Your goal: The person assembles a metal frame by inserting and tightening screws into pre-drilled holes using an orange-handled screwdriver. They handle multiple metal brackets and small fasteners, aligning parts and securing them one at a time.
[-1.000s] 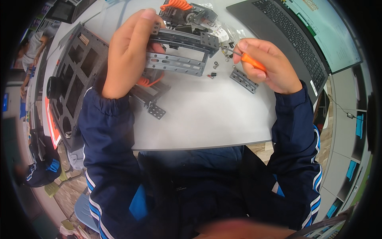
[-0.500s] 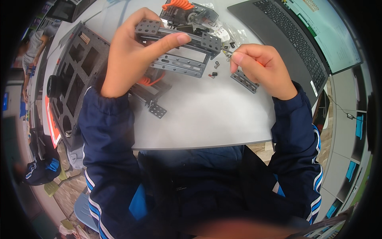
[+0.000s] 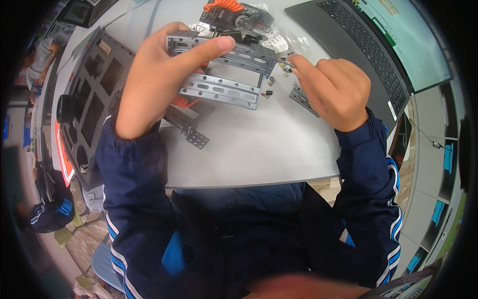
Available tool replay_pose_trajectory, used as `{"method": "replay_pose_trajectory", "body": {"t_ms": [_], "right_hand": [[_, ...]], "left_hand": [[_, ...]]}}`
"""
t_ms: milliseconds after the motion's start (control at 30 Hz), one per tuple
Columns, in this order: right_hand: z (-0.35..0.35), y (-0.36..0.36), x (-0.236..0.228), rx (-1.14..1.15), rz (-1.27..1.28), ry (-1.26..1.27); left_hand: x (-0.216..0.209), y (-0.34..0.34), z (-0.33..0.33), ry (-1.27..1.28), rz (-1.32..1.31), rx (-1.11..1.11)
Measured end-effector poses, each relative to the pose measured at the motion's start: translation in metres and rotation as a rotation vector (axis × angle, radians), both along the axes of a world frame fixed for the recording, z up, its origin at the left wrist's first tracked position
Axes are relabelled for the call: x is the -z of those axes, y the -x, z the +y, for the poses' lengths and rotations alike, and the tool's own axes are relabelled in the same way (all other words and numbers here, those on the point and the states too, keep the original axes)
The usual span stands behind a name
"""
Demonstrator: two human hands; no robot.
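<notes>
My left hand (image 3: pixel 157 82) is closed around a grey perforated metal frame (image 3: pixel 221 90), its thumb lying across the top rail. The frame is held above the table, tilted so its slotted sides show. My right hand (image 3: pixel 338 92) is closed on a thin-shafted screwdriver (image 3: pixel 285 63), whose handle is hidden in the fingers. The shaft points left, its tip at the frame's right end. Beneath the right hand a short slotted metal bar (image 3: pixel 302 101) lies on the table, partly covered. Small screws and nuts (image 3: pixel 272 81) are scattered between the frame and this hand.
An open laptop (image 3: pixel 348 42) stands at the right. Behind the frame are a motorised metal assembly (image 3: pixel 236 20) with a coiled orange cable and clear plastic bags (image 3: pixel 294 40). A black foam-lined case (image 3: pixel 92 99) lies left; another perforated bracket (image 3: pixel 197 139) is near the table's front.
The metal frame has been tipped, so more of its slotted sides shows. My right hand has rolled over, turning its back upward; the screwdriver tip stays at the frame's right end.
</notes>
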State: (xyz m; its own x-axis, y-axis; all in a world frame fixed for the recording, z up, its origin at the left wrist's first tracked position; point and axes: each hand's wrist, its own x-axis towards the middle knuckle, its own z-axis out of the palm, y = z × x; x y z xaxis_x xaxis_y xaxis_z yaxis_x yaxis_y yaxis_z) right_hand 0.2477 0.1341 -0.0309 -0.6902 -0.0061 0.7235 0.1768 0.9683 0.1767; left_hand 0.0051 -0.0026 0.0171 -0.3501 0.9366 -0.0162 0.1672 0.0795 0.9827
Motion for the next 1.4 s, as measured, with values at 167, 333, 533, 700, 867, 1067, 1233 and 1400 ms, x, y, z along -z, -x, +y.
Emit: {"method": "replay_pose_trajectory", "body": {"t_ms": [167,333,533,700,867,1067,1233,1400], "right_hand": [[0.003,0.014,-0.005,-0.185,0.003,0.326],[0.006,0.003,-0.022,-0.491,-0.409,2.205],[0.009,-0.010,-0.013,-0.456,-0.489,1.743],[0.005,0.008,0.007,-0.305,-0.101,0.995],[-0.001,0.003,0.009,0.020,-0.057,0.304],[-0.006,0.020,0.000,-0.187,-0.002,0.781],[0.011,-0.003,-0.021,-0.483,-0.504,2.221],[0.017,-0.011,-0.016,-0.633,-0.641,2.158]], "left_hand": [[0.002,-0.003,-0.003,-0.118,0.069,-0.036],[0.008,0.010,-0.001,-0.350,0.253,0.090],[0.010,0.012,-0.002,-0.464,0.357,0.141],[0.007,-0.002,0.001,-0.333,0.119,0.033],[0.000,-0.008,0.000,-0.078,-0.049,-0.058],[0.001,-0.001,-0.002,-0.058,0.008,-0.069],[0.019,0.020,0.005,-0.442,0.282,0.119],[0.023,0.034,0.005,-0.558,0.368,0.139]]}}
